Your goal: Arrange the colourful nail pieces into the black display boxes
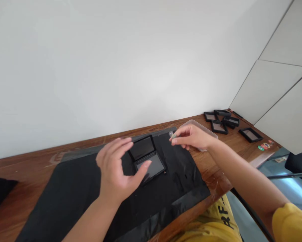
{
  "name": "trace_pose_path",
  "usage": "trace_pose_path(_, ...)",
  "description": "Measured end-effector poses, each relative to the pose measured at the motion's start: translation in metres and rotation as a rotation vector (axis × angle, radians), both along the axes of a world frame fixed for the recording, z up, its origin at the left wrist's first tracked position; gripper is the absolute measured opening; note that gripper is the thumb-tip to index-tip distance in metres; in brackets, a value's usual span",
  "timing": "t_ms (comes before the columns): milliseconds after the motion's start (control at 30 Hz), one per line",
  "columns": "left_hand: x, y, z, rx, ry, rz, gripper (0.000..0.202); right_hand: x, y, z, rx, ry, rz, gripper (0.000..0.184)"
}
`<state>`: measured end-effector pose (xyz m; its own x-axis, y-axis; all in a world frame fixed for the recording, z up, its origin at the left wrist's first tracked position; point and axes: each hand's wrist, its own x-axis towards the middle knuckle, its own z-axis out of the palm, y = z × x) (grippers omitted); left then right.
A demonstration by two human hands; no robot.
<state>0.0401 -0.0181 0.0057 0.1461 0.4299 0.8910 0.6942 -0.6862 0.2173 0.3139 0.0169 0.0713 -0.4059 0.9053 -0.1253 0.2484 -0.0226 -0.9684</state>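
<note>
Starting at the far left, seeing a flat, dull black piece of something [1,191] lying on the shiny brown wooden table [27,169]. Moving right, finding a big black plastic sheet [67,188] covering much of the wood. Holding the bare left hand [115,168] up over the sheet, with thumb and fingers spread wide and gripping nothing. Not being able to tell about the thumb touching anything below. Coming next to a thin black case with grey insides [155,164], lying open on the sheet between the hands, with the lid on the far side. Holding the bare right hand [188,136] over the sheet's right part, well apart from the left, and pinching a tiny, shiny, partly green thing [173,135] (too small and blurry for naming). Seeming to be at the step of holding it up near the open case. Probably calling next for a soft, steady pinch and for not bumping the lid. Further right, seeing a clear plastic tray [205,128], a messy bunch of black cases with greyish windows [219,127], and some small, round, colourful things [266,146] lying near the table's edge.
</note>
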Motion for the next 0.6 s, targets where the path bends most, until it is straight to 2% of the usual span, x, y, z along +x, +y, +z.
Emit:
trace_pose_path(100, 0.003, -0.007, 0.004, 0.015, 0.115, -0.103, 0.051, -0.032, -0.009, -0.011, -0.116, 0.137, 0.157, 0.048)
trace_pose_path(233, 0.004, -0.010, 0.005, -0.068, 0.155, -0.174, 0.040, -0.054, -0.010, -0.022, -0.197, 0.171, 0.232, 0.050)
trace_pose_path(433, 0.005, -0.009, 0.004, -0.258, 0.148, -0.273, 0.028, -0.055, -0.009, -0.024, -0.220, 0.136, 0.320, 0.046)
trace_pose_path(600, 0.006, -0.007, 0.002, -0.299, 0.061, -0.308, 0.021, -0.050, -0.011, -0.027, -0.221, 0.109, 0.322, 0.044)
